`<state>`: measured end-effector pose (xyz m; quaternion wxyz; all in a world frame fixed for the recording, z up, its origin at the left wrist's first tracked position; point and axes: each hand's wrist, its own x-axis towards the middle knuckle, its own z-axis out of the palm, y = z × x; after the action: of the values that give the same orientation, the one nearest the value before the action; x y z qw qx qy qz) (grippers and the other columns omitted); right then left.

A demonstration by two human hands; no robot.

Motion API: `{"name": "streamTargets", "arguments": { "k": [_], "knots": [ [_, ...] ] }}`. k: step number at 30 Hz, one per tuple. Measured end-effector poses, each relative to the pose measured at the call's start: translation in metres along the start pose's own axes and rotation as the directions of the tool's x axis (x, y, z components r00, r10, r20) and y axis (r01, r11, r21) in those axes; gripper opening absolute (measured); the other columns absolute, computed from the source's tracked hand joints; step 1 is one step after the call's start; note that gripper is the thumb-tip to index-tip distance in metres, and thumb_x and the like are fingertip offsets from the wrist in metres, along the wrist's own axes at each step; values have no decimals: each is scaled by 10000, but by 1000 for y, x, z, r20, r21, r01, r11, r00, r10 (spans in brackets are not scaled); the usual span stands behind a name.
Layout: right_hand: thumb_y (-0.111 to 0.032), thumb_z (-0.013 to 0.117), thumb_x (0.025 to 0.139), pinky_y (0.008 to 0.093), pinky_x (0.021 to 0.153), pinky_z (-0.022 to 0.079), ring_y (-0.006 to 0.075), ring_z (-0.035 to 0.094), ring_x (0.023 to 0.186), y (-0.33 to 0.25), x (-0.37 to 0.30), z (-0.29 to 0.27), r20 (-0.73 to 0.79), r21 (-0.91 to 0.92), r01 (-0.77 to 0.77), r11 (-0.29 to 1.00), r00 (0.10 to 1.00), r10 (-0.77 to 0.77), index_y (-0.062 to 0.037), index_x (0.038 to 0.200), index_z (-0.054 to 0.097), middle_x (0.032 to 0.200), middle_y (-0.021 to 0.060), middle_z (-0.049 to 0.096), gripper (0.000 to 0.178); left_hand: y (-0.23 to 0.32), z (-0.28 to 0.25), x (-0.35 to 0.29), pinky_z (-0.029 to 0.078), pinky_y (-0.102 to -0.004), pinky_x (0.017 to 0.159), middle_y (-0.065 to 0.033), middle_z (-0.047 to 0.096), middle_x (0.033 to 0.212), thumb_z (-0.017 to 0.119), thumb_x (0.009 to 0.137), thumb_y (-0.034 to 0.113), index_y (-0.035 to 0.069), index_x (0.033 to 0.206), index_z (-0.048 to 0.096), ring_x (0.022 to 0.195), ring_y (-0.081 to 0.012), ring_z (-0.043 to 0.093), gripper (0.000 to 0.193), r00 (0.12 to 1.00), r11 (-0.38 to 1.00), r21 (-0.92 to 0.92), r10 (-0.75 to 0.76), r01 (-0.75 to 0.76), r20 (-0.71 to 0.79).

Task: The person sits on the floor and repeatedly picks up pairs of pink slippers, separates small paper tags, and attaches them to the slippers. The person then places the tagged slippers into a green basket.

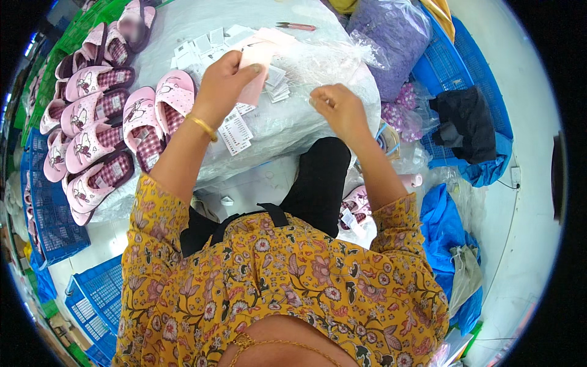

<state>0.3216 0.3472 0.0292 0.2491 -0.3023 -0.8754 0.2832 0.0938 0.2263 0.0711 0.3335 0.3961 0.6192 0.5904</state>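
My left hand (226, 81) is closed on a pale pink card (254, 73), pinched under the thumb above the table. To the right of it is my right hand (340, 109), its fingers curled together over clear plastic; whether anything is between the fingertips is too small to make out. Below the pink card lie white printed labels (235, 132) on the plastic-covered table (211, 162). More small white cards (211, 41) are spread beyond my left hand. A pair of pink slippers (153, 119) with checked insoles sits left of my left forearm.
Several more pink slippers (92, 110) line the table's left side. Snippers (296, 26) with a reddish handle lie at the far edge. At the right are a bag of purple material (388, 43), blue baskets (443, 64) and a black cloth (468, 125). Another blue basket (101, 290) stands lower left.
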Motion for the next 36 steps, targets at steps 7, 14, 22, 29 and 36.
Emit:
{"name": "streamTargets", "arguments": {
  "k": [7, 14, 22, 29, 36],
  "knots": [
    [-183, 687, 791, 414, 668, 504, 287, 620, 795, 13, -11, 29, -164, -186, 0, 983, 986, -31, -132, 850, 693, 824, 75, 609, 79, -21, 70, 45, 561, -294, 761, -161, 689, 1024, 599, 937, 138, -33, 1122, 554, 876, -211, 698, 256, 953, 965, -149, -176, 217, 245],
    [-132, 686, 797, 385, 630, 507, 268, 632, 762, 20, -19, 28, -336, -216, 176, 960, 910, -242, -128, 839, 663, 819, 57, 620, 48, -62, 93, 70, 571, -313, 767, -166, 682, 1033, 583, 946, 137, -23, 1110, 540, 915, -220, 693, 234, 933, 970, -60, -210, 237, 294],
    [-136, 685, 825, 360, 592, 514, 254, 638, 671, 26, -30, 32, -328, -3, 120, 993, 938, -115, -133, 866, 647, 835, 61, 646, 56, -52, 94, 67, 580, -322, 804, -180, 672, 1042, 551, 950, 120, -48, 1137, 504, 924, -238, 687, 256, 878, 923, -123, -297, 365, 375],
    [-122, 645, 873, 361, 665, 506, 285, 631, 749, 11, -44, 20, -207, 401, 93, 911, 978, -9, -47, 915, 592, 857, 125, 618, 101, -51, 101, 66, 585, -325, 747, -177, 674, 1041, 533, 944, 85, -44, 1152, 507, 886, -231, 694, 246, 889, 916, -116, -331, 383, 317],
    [-96, 639, 873, 392, 702, 505, 345, 608, 792, -44, -75, 20, -111, 361, 267, 893, 964, -243, -34, 913, 560, 880, 144, 613, 109, -58, 105, 65, 580, -323, 714, -177, 684, 1023, 530, 948, 84, -38, 1117, 505, 836, -226, 700, 210, 929, 960, -10, -267, 279, 255]
  ]
}}
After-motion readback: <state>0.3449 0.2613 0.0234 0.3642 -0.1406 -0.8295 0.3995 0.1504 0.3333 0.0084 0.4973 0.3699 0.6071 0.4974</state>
